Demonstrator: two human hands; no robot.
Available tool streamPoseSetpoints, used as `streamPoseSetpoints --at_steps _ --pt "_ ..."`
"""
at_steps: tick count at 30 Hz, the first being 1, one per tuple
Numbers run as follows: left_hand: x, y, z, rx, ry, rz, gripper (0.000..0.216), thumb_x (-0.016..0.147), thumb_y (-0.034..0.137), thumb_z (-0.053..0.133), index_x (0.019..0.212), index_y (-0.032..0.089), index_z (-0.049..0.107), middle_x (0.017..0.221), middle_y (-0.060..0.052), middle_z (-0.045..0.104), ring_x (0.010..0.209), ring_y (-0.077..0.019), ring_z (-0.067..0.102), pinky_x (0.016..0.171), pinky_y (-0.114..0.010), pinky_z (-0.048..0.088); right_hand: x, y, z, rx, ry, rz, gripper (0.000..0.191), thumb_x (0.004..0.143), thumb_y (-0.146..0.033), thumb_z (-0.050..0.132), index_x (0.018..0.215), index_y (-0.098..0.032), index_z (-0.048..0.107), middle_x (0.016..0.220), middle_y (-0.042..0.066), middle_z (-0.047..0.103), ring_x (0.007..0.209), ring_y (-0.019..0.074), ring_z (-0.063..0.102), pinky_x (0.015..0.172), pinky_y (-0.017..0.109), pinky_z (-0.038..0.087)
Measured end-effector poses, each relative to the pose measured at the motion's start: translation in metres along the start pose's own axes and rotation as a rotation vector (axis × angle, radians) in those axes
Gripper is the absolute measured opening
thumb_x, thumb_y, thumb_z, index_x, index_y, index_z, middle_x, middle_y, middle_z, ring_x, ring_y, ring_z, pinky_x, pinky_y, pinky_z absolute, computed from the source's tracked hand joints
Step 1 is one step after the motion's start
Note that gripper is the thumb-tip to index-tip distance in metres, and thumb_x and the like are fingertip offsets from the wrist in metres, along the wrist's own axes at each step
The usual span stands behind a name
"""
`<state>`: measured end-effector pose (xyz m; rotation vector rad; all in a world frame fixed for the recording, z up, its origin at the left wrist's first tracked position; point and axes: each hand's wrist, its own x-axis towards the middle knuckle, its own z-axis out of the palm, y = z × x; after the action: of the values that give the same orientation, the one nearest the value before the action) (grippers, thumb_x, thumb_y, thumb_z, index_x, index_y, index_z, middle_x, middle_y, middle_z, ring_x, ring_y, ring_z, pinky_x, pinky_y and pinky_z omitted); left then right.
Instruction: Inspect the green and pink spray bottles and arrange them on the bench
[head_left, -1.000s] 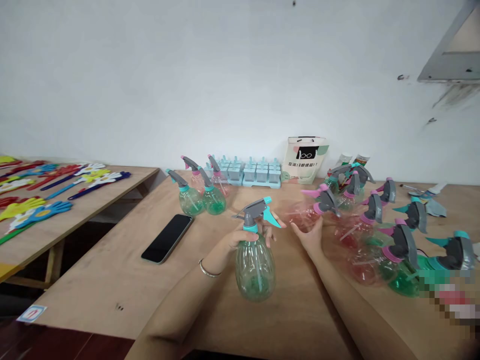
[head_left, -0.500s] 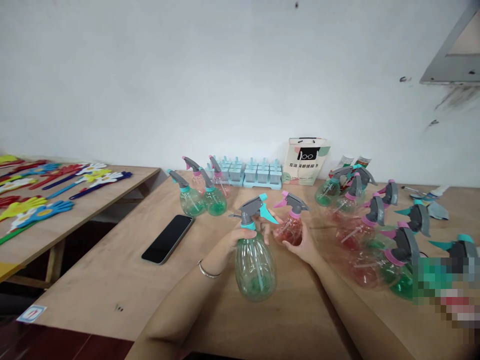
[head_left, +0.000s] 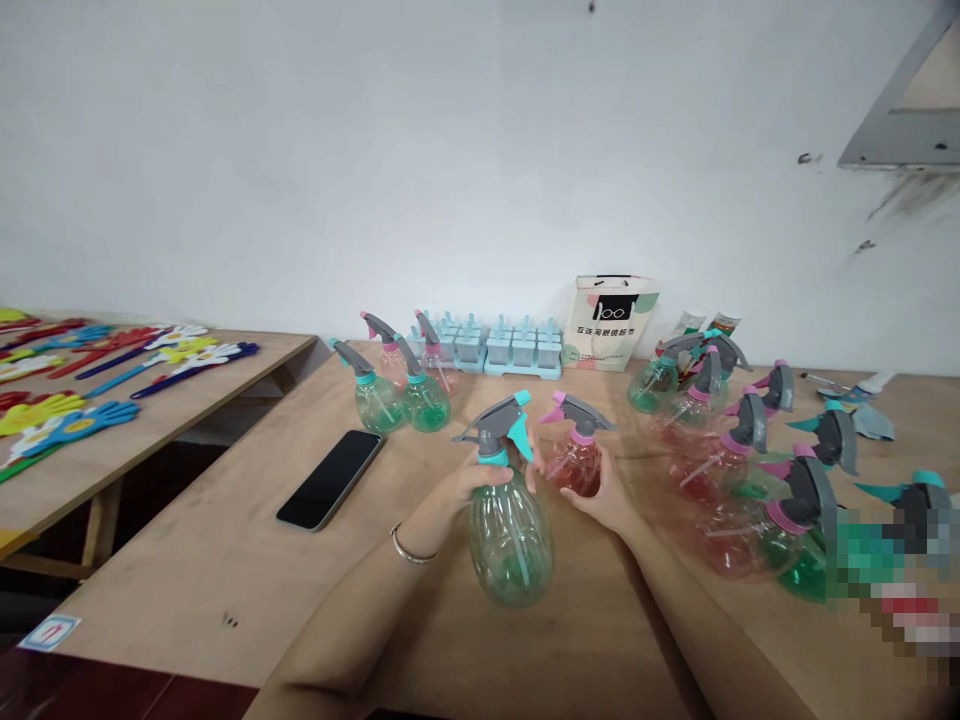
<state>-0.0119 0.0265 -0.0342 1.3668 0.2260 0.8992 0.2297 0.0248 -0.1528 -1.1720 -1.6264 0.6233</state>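
Note:
My left hand (head_left: 480, 483) is wrapped round the neck of a clear green spray bottle (head_left: 511, 545), under its grey head with a turquoise trigger. Some of its fingers show behind the bottle, near the trigger. The bottle leans slightly, and a pale tube shows inside. Just to the right, a pink spray bottle (head_left: 574, 465) with a grey head and pink trigger stands upright in the grasp of my right hand (head_left: 606, 495), whose thumb lies low on the front and whose other fingers are mostly hidden behind it. The two bottles are close together.
More spray bottles (head_left: 705, 470) crowd the right side, and several others (head_left: 427, 402) stand back left. A black phone (head_left: 330, 480) lies at left. Light-blue popsicle molds (head_left: 523, 350) and a paper bag (head_left: 609, 325) line the wall. Hand-shaped clappers (head_left: 94, 425) cover the left table.
The green bottle's turquoise trigger sits closer to its neck than before. The pink bottle, held in my right hand, has shifted slightly left. Both hands keep their grips.

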Motion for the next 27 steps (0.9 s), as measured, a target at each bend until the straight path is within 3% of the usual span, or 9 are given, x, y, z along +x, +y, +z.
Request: streamPoseSetpoints --at_steps 4,13,19,22,25,27 --pt "0.001 0.004 0.008 0.012 -0.188 0.003 0.047 0.064 0.052 0.076 0.093 0.019 0.059 0.089 -0.008 0.069 0.056 -0.0157 0.061 0.06 -0.031 0.047 0.0 -0.001 -0.001 0.0 -0.011 0.011 0.086 0.069 -0.049 0.077 0.136 -0.021 0.032 0.137 0.018 0.05 0.131 0.033 0.051 0.112 0.055 0.04" --pt "0.003 -0.005 -0.002 0.04 -0.046 0.039 0.048 0.06 0.056 0.076 0.086 0.02 0.06 0.091 -0.01 0.069 0.081 -0.0268 0.068 0.078 -0.042 0.051 0.0 0.002 0.0 -0.003 -0.017 0.02 0.086 0.067 -0.051 0.078 0.135 -0.022 0.033 0.137 0.017 0.05 0.13 0.0343 0.051 0.112 0.056 0.039" --pt "-0.008 0.025 0.004 0.328 -0.03 0.065 0.051 0.071 0.059 0.072 0.1 0.019 0.06 0.087 -0.008 0.069 0.078 -0.0241 0.069 0.078 -0.042 0.053 0.0 0.0 0.0 -0.043 0.004 0.046 0.087 0.066 -0.052 0.078 0.136 -0.022 0.034 0.137 0.017 0.05 0.13 0.0345 0.051 0.112 0.056 0.038" --pt "-0.029 0.043 -0.012 0.657 0.19 0.049 0.043 0.079 0.054 0.068 0.103 0.018 0.063 0.084 -0.008 0.069 0.081 -0.023 0.067 0.077 -0.039 0.054 0.0 0.0 -0.001 -0.053 0.009 0.062 0.088 0.065 -0.05 0.078 0.136 -0.023 0.034 0.138 0.016 0.05 0.131 0.0339 0.051 0.113 0.055 0.038" --pt "-0.058 0.052 -0.041 0.944 0.626 0.104 0.041 0.08 0.044 0.068 0.113 0.02 0.06 0.083 -0.004 0.066 0.07 -0.0166 0.061 0.069 -0.033 0.053 0.0 -0.001 -0.001 -0.054 0.009 0.065 0.087 0.064 -0.049 0.079 0.135 -0.024 0.035 0.138 0.016 0.05 0.131 0.0342 0.051 0.113 0.056 0.039" --pt "-0.075 0.053 -0.061 1.04 0.841 0.153 0.048 0.08 0.04 0.069 0.121 0.02 0.054 0.077 0.001 0.061 0.063 -0.0136 0.057 0.064 -0.03 0.052 0.001 -0.002 -0.001 -0.071 0.004 0.056 0.088 0.064 -0.049 0.079 0.135 -0.023 0.035 0.139 0.016 0.05 0.132 0.0349 0.05 0.113 0.056 0.038"
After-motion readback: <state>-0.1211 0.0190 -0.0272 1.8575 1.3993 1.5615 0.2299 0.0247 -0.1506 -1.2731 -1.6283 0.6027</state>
